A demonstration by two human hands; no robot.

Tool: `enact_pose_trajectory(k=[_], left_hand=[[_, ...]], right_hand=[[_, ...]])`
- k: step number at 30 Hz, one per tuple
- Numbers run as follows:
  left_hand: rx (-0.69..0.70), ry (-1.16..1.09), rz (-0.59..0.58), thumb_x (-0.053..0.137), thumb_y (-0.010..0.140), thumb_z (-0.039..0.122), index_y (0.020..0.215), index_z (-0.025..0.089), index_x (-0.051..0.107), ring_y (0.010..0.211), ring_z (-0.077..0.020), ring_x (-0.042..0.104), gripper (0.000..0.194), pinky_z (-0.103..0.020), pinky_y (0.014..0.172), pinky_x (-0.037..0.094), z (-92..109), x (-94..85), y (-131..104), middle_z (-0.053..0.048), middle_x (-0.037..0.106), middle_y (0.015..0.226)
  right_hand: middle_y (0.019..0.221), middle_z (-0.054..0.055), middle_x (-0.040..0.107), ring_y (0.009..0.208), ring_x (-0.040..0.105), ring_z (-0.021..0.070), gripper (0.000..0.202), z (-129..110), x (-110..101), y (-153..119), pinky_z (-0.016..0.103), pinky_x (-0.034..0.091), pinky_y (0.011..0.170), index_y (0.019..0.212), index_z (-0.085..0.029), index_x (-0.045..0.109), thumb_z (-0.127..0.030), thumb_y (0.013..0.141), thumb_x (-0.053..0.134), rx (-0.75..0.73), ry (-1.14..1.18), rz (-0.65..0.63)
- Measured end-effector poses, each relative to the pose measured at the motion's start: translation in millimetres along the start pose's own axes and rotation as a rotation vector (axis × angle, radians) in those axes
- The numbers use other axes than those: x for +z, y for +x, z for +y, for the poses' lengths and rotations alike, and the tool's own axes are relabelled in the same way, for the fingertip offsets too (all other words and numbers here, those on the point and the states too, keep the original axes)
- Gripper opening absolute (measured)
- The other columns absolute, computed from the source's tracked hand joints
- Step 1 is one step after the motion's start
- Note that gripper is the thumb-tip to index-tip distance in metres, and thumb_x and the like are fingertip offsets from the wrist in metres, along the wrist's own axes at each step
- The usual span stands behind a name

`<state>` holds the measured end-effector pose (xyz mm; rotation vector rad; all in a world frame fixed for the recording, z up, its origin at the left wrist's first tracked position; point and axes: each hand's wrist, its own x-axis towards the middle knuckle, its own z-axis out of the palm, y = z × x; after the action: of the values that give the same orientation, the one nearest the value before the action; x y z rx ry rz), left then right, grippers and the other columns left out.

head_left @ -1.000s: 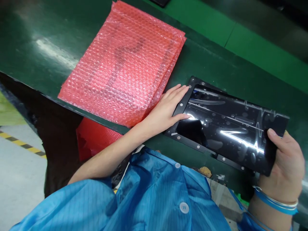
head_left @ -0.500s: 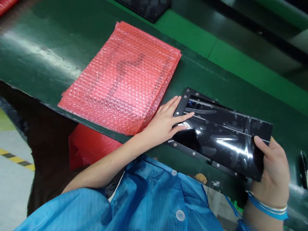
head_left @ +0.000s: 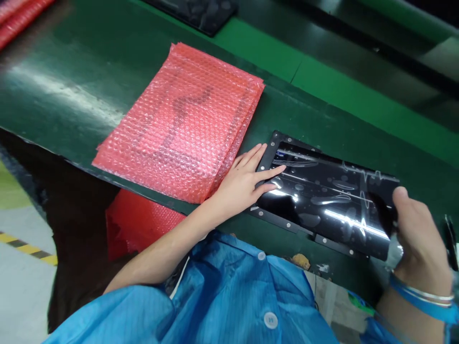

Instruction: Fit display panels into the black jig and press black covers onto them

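A black flat panel (head_left: 322, 191) with a glossy, bubbled clear film over its face lies in front of me. Round silver dots line the dark frame (head_left: 274, 221) around and under it. My left hand (head_left: 244, 184) rests on the panel's left end with its fingers spread flat. At the right end is my right hand (head_left: 419, 234), blurred, its thumb beside the panel's corner and its other fingers hidden. Whether it still touches the panel I cannot tell. Left of the panel lies a stack of red bubble-wrap bags (head_left: 186, 119), close to my left hand.
The green table (head_left: 68, 95) runs across the view. Another dark panel (head_left: 204, 14) lies at its far side. More red bubble wrap shows at the top left (head_left: 21, 19) and below the table edge (head_left: 139, 224). A dark thin object (head_left: 451, 239) sits at the right edge.
My right hand has moved to the right, its thumb coming off the panel's face. My left hand stays on the left end. The view has shifted slightly.
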<state>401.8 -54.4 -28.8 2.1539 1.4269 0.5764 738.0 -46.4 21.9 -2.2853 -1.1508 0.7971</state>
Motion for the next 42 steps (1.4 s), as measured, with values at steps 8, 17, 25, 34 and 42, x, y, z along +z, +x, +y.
enact_pose_trajectory(k=[8,17,25,34,42], left_hand=[[-0.025,0.180,0.108,0.055,0.097,0.018,0.135,0.032,0.065,0.154,-0.0361,0.024,0.043,-0.065,0.115,0.032,16.1,2.5,-0.9,-0.009,0.028,0.166],[0.593,0.267,-0.201,0.057,0.097,0.035,0.145,0.019,0.056,0.149,-0.0305,0.038,0.050,-0.050,0.122,0.032,124.2,85.4,15.9,-0.009,0.043,0.160],[0.590,0.431,-0.222,0.045,0.105,0.037,0.147,0.022,0.054,0.149,-0.0277,0.037,0.045,-0.046,0.119,0.037,130.1,96.5,20.1,-0.005,0.043,0.160],[0.432,0.303,-0.138,0.046,0.103,0.040,0.147,0.022,0.054,0.144,-0.0308,0.044,0.048,-0.053,0.116,0.035,101.5,64.6,59.3,-0.014,0.044,0.158],[0.274,0.394,0.042,0.053,0.095,0.042,0.133,0.009,0.060,0.116,-0.0374,0.058,0.050,-0.055,0.107,0.039,84.3,53.3,108.2,-0.021,0.065,0.121]], right_hand=[[0.050,0.004,0.055,0.055,0.048,0.0199,0.052,-24.0,-19.0,22.8,0.033,0.031,0.059,0.051,-0.024,0.050,-0.061,0.087,0.044,-0.261,-0.594,-0.033],[0.059,0.002,0.058,0.057,0.048,0.0160,0.055,-14.7,-9.8,66.4,0.030,0.032,0.060,0.058,-0.023,0.049,-0.072,0.080,0.060,-0.316,-0.506,-0.105],[0.072,0.006,0.066,0.071,0.060,0.0212,0.050,-20.8,2.3,76.0,0.030,0.036,0.063,0.065,-0.021,0.059,-0.068,0.078,0.069,-0.262,-0.668,-0.046],[0.080,0.009,0.070,0.078,0.064,0.0230,0.042,-1.1,11.5,62.0,0.029,0.032,0.063,0.074,-0.021,0.062,-0.053,0.097,0.049,-0.300,-0.471,0.088],[0.073,0.002,0.066,0.069,0.059,0.0186,0.024,2.6,15.1,54.0,0.028,0.030,0.061,0.077,-0.023,0.061,-0.041,0.092,0.058,-0.319,-0.308,0.113]])
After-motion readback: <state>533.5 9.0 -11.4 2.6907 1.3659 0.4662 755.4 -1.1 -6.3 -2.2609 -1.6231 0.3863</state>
